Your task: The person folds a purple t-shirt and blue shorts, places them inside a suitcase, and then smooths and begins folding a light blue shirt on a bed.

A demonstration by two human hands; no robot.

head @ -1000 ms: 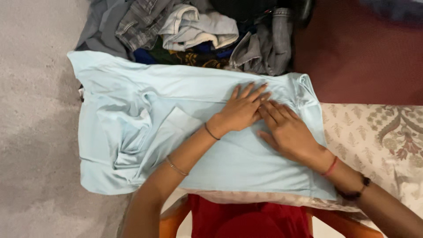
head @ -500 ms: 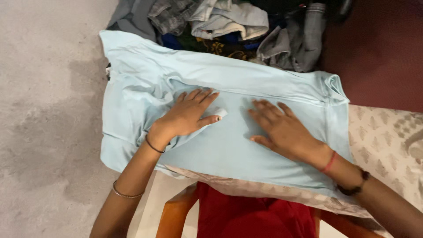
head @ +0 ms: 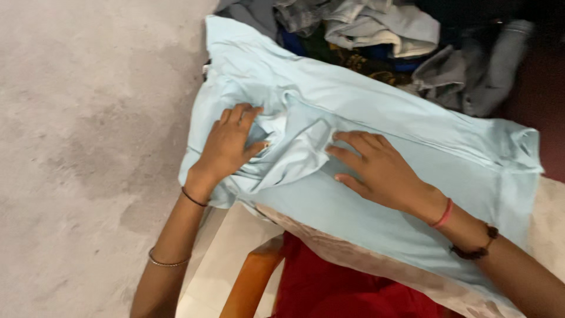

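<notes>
nearest, at 6 o'clock, a red cloth (head: 341,282) and an orange chair arm (head: 250,282) sit under the work. the light blue shirt (head: 412,153) lies flat across the middle, from 9 to 3 o'clock. the left hand (head: 226,147) pinches a bunched fold near the shirt's 9 o'clock edge; the right hand (head: 374,168) is spread, pressing the cloth flat. this looks like the folding-in step, and a clean fold calls for the right hand holding firm. bare floor (head: 88,147) gives room at 9 o'clock; a pile of clothes (head: 400,35) crowds 12 o'clock.
</notes>
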